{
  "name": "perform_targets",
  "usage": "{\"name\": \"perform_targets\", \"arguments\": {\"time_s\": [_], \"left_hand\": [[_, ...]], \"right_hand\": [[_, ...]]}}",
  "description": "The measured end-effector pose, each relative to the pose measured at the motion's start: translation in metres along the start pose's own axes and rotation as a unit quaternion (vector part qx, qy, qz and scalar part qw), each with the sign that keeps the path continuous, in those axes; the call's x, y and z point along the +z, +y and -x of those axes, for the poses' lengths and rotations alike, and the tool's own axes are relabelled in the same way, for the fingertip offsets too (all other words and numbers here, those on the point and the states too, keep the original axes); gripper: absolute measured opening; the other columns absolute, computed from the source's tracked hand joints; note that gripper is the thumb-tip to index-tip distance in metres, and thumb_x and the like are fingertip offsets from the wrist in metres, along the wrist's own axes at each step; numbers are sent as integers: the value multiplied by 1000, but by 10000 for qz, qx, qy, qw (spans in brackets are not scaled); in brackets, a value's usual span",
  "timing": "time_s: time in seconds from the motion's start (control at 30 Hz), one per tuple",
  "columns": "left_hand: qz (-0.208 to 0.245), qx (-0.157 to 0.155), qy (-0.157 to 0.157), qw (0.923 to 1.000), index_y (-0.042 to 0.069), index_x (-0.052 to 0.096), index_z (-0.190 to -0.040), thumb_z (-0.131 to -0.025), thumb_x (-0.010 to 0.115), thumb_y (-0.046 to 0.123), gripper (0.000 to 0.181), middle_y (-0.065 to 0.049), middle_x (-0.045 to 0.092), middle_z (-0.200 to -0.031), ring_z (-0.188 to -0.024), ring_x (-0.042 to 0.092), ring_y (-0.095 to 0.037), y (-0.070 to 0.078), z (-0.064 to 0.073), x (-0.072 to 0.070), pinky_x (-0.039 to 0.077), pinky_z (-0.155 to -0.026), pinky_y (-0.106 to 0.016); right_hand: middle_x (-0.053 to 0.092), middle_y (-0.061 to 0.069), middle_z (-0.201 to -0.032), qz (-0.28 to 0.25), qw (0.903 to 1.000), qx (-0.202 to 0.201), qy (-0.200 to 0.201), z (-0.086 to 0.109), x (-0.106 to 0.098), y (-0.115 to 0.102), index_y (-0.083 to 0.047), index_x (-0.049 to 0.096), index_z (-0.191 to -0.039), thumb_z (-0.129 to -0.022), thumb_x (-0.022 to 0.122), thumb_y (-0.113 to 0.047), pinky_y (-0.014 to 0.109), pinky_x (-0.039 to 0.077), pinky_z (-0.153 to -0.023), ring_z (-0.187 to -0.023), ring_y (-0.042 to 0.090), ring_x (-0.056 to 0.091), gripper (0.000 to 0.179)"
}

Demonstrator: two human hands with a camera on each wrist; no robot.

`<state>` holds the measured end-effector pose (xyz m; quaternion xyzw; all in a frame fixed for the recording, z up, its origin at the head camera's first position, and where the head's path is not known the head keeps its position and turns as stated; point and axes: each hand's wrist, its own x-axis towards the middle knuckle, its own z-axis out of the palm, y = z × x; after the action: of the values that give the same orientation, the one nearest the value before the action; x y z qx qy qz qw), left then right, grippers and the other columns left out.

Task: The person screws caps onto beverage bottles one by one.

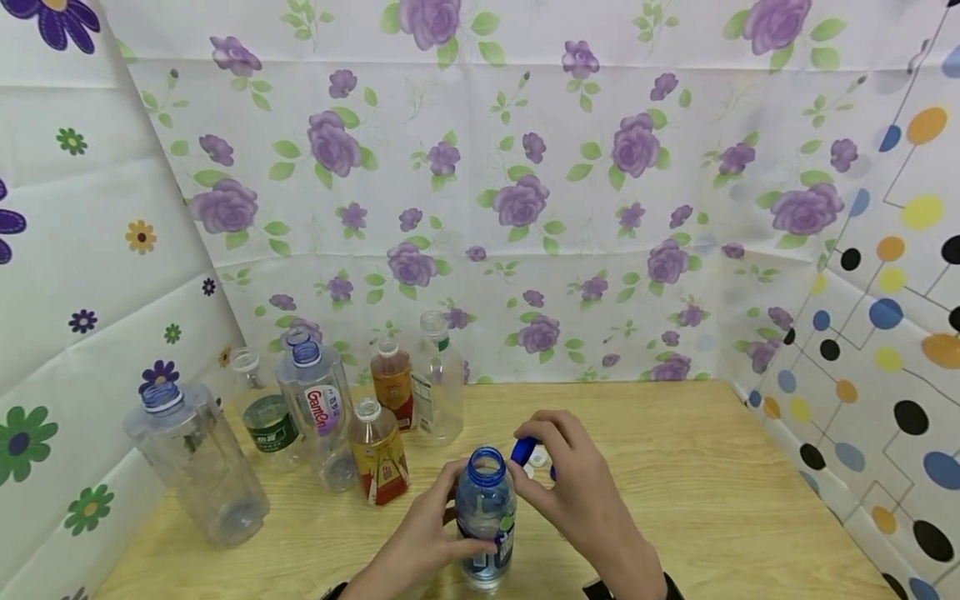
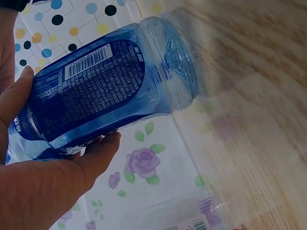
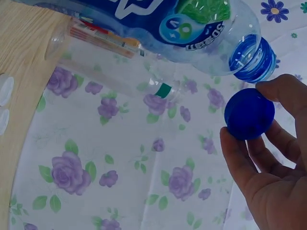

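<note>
Blue-tinted clear plastic forms the bottle at the lower middle of the head view, standing upright and uncapped on a pale wood-grain table. A person's left hand is curled around its side, with the thumb across the front and the fingers spread only as wide as the bottle. The right hand pinches a dark blue cap between its thumb and fingertips, the gap between them just the cap's width; the cap is off the bottle, just beside its open mouth. The left wrist view shows a dark blue label with a barcode and small white print. Partly hidden behind the right hand, white caps and another blue cap lie on the table. To the left stand six more open bottles: a large clear one with a blue neck, one with a green label, one with a pink and white label, two with orange and red labels, and a tall clear one. Behind hangs white sheeting printed with purple roses; coloured dots pattern the right side.
</note>
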<state>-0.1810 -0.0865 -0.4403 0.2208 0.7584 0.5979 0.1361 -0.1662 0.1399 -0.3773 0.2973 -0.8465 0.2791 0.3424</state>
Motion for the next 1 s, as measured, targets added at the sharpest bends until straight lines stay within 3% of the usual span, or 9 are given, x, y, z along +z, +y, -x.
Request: {"name": "perform_targets", "arguments": {"time_s": [0.17,0.33,0.6,1.0], "left_hand": [[34,-22,-20,10000,17,35,-151,-80,89,29,90,-10,50,-146,-135,49,-40,0,0,0,46,-108,-63],[16,-60,-20,10000,19,36,-151,-80,90,29,90,-9,51,-146,-135,49,-39,1,0,0,46,-107,-63],[-1,-81,-20,10000,18,36,-150,-80,90,28,89,-11,48,-149,-134,50,-39,2,1,0,46,-107,-63],[35,-23,-57,10000,19,36,-151,-81,88,29,88,-13,45,-151,-133,50,-39,1,1,0,46,-107,-64]], "right_hand": [[56,5,-119,-165,9996,-59,218,0,-1,-5,-11,61,-115,-96,72,-28,23,58,-81,-96,14,61,28],[56,4,-117,-343,9981,-71,508,1,1,-9,-10,61,-113,-100,63,-40,13,49,-76,-94,13,58,33],[58,7,-113,-668,9894,-573,1158,1,9,-16,-7,61,-104,-99,67,-35,16,58,-78,-93,16,60,29],[59,5,-110,-1039,9887,-518,952,3,28,-13,-9,59,-101,-99,69,-31,16,59,-80,-94,16,62,24]]}}
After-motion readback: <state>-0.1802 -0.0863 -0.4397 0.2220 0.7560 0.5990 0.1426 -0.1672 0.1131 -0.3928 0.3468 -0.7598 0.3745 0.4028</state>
